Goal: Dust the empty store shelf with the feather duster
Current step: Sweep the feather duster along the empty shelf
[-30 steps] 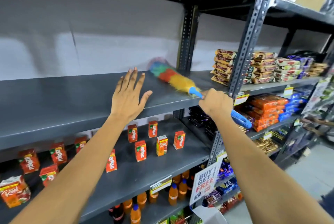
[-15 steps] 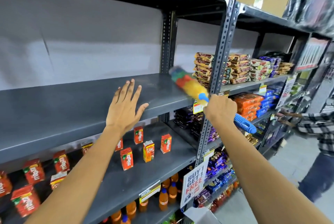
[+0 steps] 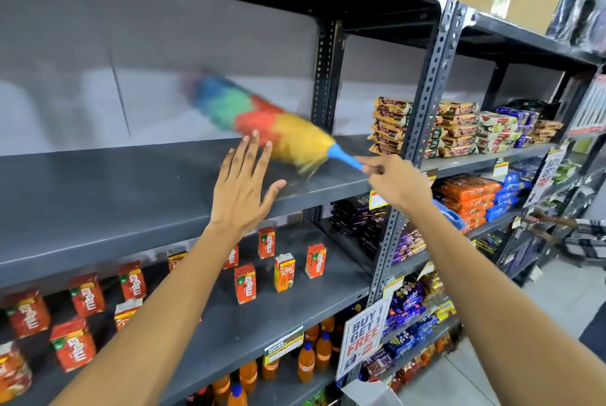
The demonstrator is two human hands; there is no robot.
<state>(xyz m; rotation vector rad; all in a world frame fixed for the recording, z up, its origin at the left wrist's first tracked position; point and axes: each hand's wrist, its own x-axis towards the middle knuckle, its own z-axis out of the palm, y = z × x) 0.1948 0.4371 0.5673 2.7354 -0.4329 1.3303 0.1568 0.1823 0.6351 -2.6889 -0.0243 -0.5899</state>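
The empty grey metal shelf (image 3: 108, 196) runs across the left at chest height. My right hand (image 3: 395, 181) grips the blue handle of the feather duster (image 3: 262, 120), whose blurred blue, green, red and yellow head lies over the shelf's right part. My left hand (image 3: 242, 186) is flat with fingers spread, resting near the shelf's front edge just left of the duster's yellow end. The handle's rear end pokes out behind my right wrist.
A perforated grey upright (image 3: 423, 110) stands right of the duster. Stacked biscuit packets (image 3: 459, 127) fill the neighbouring shelf. Red juice cartons (image 3: 246, 282) stand on the shelf below, orange bottles (image 3: 308, 361) lower down. A "Buy 1 Get 1 Free" sign (image 3: 364, 336) hangs by the upright. A person (image 3: 580, 235) stands at right.
The duster head has swept left along the shelf and now sits beside my left hand's fingertips. My right hand has moved left with it. My left hand has stayed on the shelf.
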